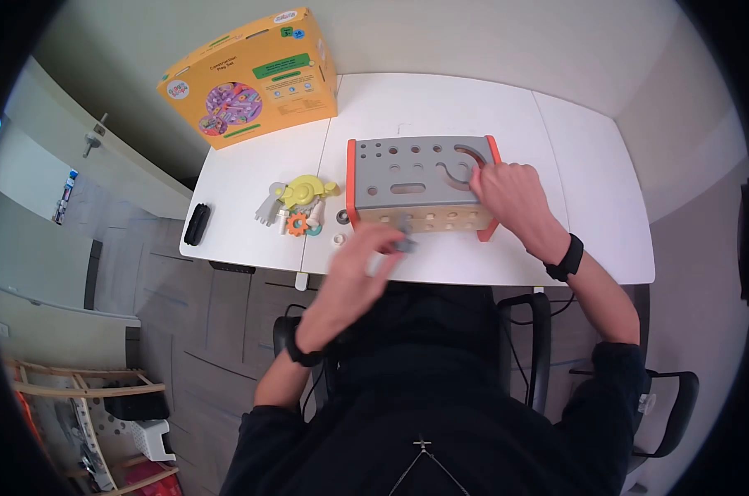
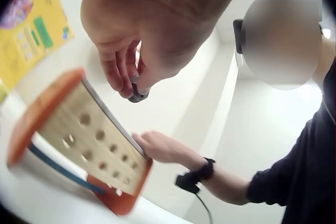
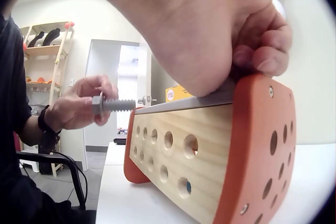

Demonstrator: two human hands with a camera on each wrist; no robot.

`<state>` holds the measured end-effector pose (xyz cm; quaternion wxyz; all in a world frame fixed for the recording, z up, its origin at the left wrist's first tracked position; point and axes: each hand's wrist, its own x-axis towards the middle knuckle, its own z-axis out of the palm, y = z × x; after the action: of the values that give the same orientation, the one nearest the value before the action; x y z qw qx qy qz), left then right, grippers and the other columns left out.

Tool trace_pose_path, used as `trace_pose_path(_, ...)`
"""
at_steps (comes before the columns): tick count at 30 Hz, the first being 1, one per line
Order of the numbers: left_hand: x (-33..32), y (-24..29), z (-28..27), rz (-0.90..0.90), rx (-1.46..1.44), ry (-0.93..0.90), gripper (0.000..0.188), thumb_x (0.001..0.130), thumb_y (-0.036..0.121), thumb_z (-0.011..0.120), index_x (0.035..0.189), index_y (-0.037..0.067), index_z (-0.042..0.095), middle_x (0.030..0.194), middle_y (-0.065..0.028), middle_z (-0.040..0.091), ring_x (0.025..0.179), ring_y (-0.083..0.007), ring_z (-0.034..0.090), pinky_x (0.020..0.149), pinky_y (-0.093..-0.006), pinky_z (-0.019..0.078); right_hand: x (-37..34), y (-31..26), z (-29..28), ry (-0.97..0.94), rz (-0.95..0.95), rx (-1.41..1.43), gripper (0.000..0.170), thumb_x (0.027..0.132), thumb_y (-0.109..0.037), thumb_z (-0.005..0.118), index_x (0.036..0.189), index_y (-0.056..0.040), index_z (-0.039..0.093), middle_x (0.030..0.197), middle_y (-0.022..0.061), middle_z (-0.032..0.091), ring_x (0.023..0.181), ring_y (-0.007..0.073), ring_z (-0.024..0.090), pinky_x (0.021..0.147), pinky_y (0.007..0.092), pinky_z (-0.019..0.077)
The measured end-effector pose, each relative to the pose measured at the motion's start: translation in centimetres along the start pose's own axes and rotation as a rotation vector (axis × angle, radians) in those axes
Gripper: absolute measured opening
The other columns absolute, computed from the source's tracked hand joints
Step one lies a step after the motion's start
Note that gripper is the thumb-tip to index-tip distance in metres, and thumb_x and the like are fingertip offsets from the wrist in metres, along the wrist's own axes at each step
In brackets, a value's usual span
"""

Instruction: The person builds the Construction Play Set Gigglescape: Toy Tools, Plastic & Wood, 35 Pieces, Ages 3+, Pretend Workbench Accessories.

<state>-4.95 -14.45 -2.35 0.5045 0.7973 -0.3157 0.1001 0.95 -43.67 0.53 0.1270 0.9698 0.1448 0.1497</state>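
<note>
My left hand (image 1: pixel 354 269) pinches a grey toy bolt (image 3: pixel 114 105) between thumb and fingers, in front of the toy workbench (image 1: pixel 412 174). In the right wrist view the bolt lies sideways, its threaded shank pointing toward the bench. The workbench has a grey top with holes and a curved slot, a wooden front panel (image 3: pixel 176 148) with two rows of holes, and orange end panels (image 3: pixel 265 150). My right hand (image 1: pixel 513 198) grips the bench at the right end of its top, its fingers curled at the orange edge.
Left of the bench lie a yellow toy part (image 1: pixel 304 190), a grey piece (image 1: pixel 267 207), an orange gear (image 1: pixel 297 224) and small rings (image 1: pixel 339 240). A yellow cardboard box (image 1: pixel 250 83) stands at the back left. A black case (image 1: pixel 197 223) is near the table's left edge.
</note>
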Motion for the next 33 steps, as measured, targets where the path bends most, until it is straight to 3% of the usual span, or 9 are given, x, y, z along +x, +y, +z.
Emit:
trace_pose_path(4,0.7,-0.7,5.9,0.028,-0.061,-0.094,0.023,0.097,0.003,0.073,0.119,0.002,0.065,0.115,-0.0137,0.065,0.09,-0.0323,0.072,0.079,-0.04,0.0588,-0.2,0.0,0.8,0.066,-0.004,-0.019,0.04,0.105,-0.023,0.057,0.068,-0.0084,0.061,0.056,0.0079,0.061,0.049,0.0274,0.066,0.046,0.0384,0.0493)
trace_pose_path(8,1.6,-1.3,7.7,-0.005,-0.032,-0.084,0.022,0.098,0.005,0.072,0.119,0.002,0.065,0.115,-0.0132,0.065,0.091,-0.033,0.073,0.077,-0.0418,0.059,-0.2,-0.2,0.5,0.055,0.021,0.0,0.041,0.106,-0.023,0.057,0.067,-0.0085,0.061,0.056,0.0072,0.061,0.049,0.0273,0.066,0.047,0.0385,0.0507)
trace_pose_path(11,1.7,-1.8,8.5,-0.041,-0.015,-0.052,0.025,0.096,0.001,0.074,0.12,0.0,0.066,0.113,-0.0125,0.066,0.089,-0.0247,0.075,0.077,-0.0346,0.0592,-0.2,-0.2,0.6,0.068,0.033,0.018,0.043,0.106,-0.025,0.057,0.067,-0.0084,0.06,0.055,0.0069,0.06,0.048,0.0273,0.065,0.047,0.0381,0.0502)
trace_pose_path(15,2.4,-1.7,8.7,0.035,0.206,0.046,0.023,0.095,0.01,0.078,0.114,0.002,0.067,0.11,-0.011,0.066,0.081,-0.024,0.074,0.065,-0.0346,0.0572,-0.4,-0.1,0.0,0.046,0.024,0.004,0.044,0.106,-0.034,0.06,0.071,-0.0074,0.063,0.058,0.007,0.062,0.057,0.0262,0.068,0.051,0.0383,0.052)
trace_pose_path(18,2.9,-1.5,8.6,0.066,0.424,0.111,0.021,0.094,0.018,0.081,0.104,0.006,0.067,0.095,-0.0065,0.068,0.069,-0.0227,0.071,0.055,-0.0348,0.0531,-0.8,0.0,-1.4,-0.077,0.043,0.007,0.04,0.101,-0.042,0.068,0.087,-0.004,0.065,0.085,0.0106,0.071,0.086,0.0259,0.072,0.071,0.0397,0.0561)
trace_pose_path(21,2.7,-2.6,9.1,0.055,0.497,0.121,0.022,0.095,0.026,0.081,0.094,0.01,0.065,0.076,-0.0024,0.068,0.059,-0.0233,0.068,0.049,-0.0358,0.0501,-1.2,-0.1,-3.3,-0.022,-0.048,0.186,0.06,0.093,-0.053,0.074,0.116,0.001,0.065,0.119,0.0183,0.066,0.119,0.0298,0.063,0.097,0.0431,0.0514)
trace_pose_path(24,2.2,-3.3,9.1,0.022,0.498,0.114,0.027,0.099,0.032,0.075,0.088,0.011,0.063,0.069,-0.0037,0.069,0.056,-0.0262,0.068,0.049,-0.0387,0.0512,-2.2,0.1,-2.3,0.111,-0.259,0.292,0.07,0.089,-0.055,0.078,0.124,0.003,0.06,0.142,0.0237,0.055,0.14,0.0356,0.05,0.115,0.0499,0.0389)
trace_pose_path(27,1.4,-3.8,8.4,-0.03,0.473,0.057,0.028,0.101,0.031,0.072,0.085,0.009,0.064,0.07,-0.0078,0.071,0.057,-0.0299,0.069,0.05,-0.0419,0.0521,-2.6,-0.7,-1.1,0.108,-0.249,0.276,0.071,0.085,-0.053,0.082,0.122,0.0034,0.061,0.148,0.0256,0.051,0.148,0.0403,0.042,0.121,0.0554,0.0322)
trace_pose_path(33,-1.1,-4.2,7.8,-0.179,0.363,-0.154,0.024,0.104,0.026,0.064,0.09,0.006,0.067,0.08,-0.0112,0.073,0.068,-0.0368,0.071,0.061,-0.0485,0.0556,-1.9,-0.6,0.1,0.105,-0.263,0.372,0.063,0.081,-0.044,0.088,0.115,0.0046,0.065,0.153,0.0252,0.048,0.15,0.0406,0.04,0.121,0.0567,0.0315)
